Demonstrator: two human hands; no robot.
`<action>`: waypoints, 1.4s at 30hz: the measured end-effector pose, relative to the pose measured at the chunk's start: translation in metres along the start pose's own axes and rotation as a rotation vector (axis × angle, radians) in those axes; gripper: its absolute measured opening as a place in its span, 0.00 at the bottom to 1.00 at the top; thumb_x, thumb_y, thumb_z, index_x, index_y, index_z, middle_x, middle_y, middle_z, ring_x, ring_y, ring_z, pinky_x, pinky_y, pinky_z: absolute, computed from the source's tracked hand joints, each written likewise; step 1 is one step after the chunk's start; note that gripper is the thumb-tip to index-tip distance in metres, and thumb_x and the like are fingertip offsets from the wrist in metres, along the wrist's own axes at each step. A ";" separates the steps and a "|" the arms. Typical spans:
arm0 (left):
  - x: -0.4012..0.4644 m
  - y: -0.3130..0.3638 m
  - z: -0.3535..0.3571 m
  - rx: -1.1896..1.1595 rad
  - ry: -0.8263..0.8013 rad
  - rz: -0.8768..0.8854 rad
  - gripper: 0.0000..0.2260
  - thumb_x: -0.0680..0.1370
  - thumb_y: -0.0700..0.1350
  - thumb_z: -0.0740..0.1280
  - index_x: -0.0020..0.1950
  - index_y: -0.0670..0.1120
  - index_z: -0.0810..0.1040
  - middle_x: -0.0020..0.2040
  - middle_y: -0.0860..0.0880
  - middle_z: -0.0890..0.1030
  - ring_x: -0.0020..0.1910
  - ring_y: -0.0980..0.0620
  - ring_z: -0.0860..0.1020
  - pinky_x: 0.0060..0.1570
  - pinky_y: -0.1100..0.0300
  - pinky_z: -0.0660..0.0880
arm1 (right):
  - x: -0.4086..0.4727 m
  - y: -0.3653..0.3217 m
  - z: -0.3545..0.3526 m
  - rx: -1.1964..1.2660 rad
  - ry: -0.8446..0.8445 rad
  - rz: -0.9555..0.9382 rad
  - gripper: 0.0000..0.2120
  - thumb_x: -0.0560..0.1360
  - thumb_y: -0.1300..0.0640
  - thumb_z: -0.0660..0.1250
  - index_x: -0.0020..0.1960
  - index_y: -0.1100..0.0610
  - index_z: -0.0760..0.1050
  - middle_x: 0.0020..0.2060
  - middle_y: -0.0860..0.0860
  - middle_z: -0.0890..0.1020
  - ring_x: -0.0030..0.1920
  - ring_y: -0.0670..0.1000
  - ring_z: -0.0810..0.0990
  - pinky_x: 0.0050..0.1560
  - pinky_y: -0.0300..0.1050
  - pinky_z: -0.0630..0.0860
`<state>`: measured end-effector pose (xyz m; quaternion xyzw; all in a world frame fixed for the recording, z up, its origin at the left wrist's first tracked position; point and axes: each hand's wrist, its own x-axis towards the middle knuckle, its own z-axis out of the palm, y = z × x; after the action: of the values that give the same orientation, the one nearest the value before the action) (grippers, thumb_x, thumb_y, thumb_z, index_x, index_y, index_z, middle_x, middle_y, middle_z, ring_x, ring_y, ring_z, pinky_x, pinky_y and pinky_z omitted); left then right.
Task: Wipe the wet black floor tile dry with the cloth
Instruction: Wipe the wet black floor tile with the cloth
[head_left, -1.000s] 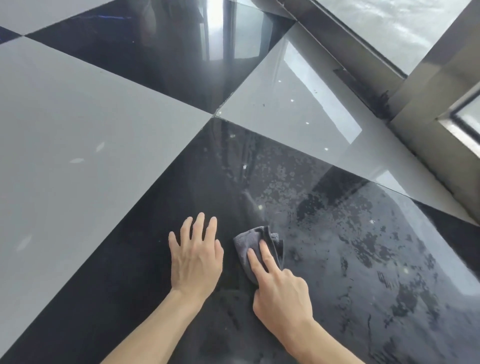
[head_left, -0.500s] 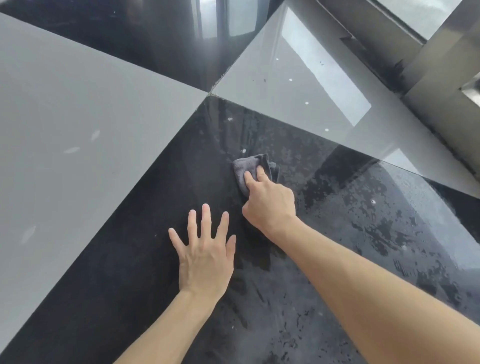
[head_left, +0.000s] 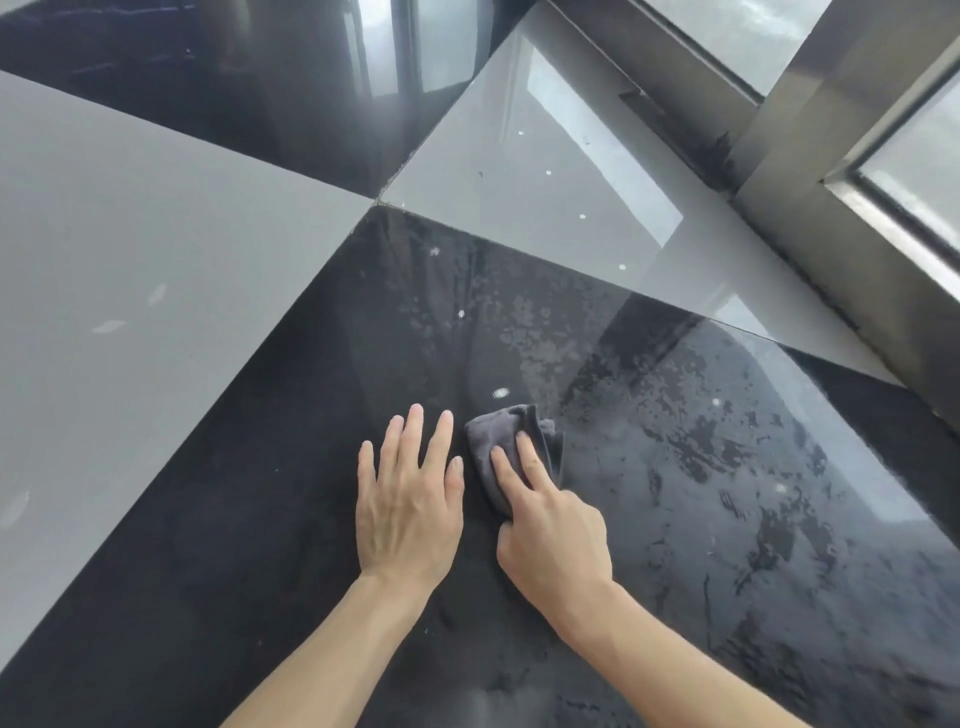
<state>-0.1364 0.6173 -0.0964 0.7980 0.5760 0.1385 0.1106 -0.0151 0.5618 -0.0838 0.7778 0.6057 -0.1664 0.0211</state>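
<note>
A wet black floor tile (head_left: 291, 519) is seen partway through being wiped dry, viewed from a head-worn camera looking down at two bare hands. The left portion of the tile, from its far corner down to the near edge, appears matte and largely free of water, and that part of the job is judged done. To the right, blotches and streaks of water are spread across the tile as far as its right-hand edge, with a mottled film also left on the far middle section; well over half of the surface is judged still to be dried.

A small crumpled grey cloth (head_left: 491, 441) is pressed onto the tile near its middle, at the boundary between the drier and wetter areas. It is pinned beneath the right hand (head_left: 553, 545), whose index and middle fingers are laid flat along it while the remaining fingers are curled in at the cloth's near edge. The left hand (head_left: 408, 512) is laid open and flat on the tile just beside the cloth, fingers spread wide and holding nothing, apparently as a brace. Both forearms are extended from the near edge of the picture, the right one angled in from the near right. Pale grey tiles and a window frame (head_left: 810, 171) are visible beyond
</note>
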 end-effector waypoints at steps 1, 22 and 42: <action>-0.001 0.003 0.002 0.006 -0.035 0.007 0.20 0.79 0.47 0.59 0.71 0.46 0.68 0.71 0.42 0.68 0.70 0.42 0.65 0.67 0.40 0.63 | -0.010 0.002 0.003 -0.006 -0.014 0.006 0.35 0.72 0.57 0.56 0.76 0.44 0.48 0.77 0.45 0.46 0.45 0.56 0.79 0.36 0.43 0.69; -0.017 -0.009 0.009 0.149 -0.066 0.121 0.19 0.79 0.50 0.54 0.68 0.48 0.71 0.70 0.43 0.70 0.69 0.43 0.67 0.65 0.39 0.65 | 0.114 0.003 -0.036 -0.020 0.098 0.052 0.32 0.71 0.58 0.59 0.74 0.49 0.57 0.76 0.50 0.55 0.53 0.61 0.79 0.39 0.45 0.66; -0.020 0.043 0.011 -0.024 0.033 0.332 0.19 0.73 0.41 0.57 0.61 0.41 0.78 0.63 0.44 0.77 0.63 0.45 0.74 0.62 0.44 0.71 | -0.067 0.034 0.008 -0.063 -0.048 0.111 0.36 0.71 0.54 0.59 0.76 0.43 0.48 0.76 0.45 0.42 0.41 0.54 0.78 0.34 0.43 0.69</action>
<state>-0.1004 0.5844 -0.0941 0.8785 0.4361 0.1748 0.0861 0.0013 0.4881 -0.0786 0.8050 0.5659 -0.1644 0.0691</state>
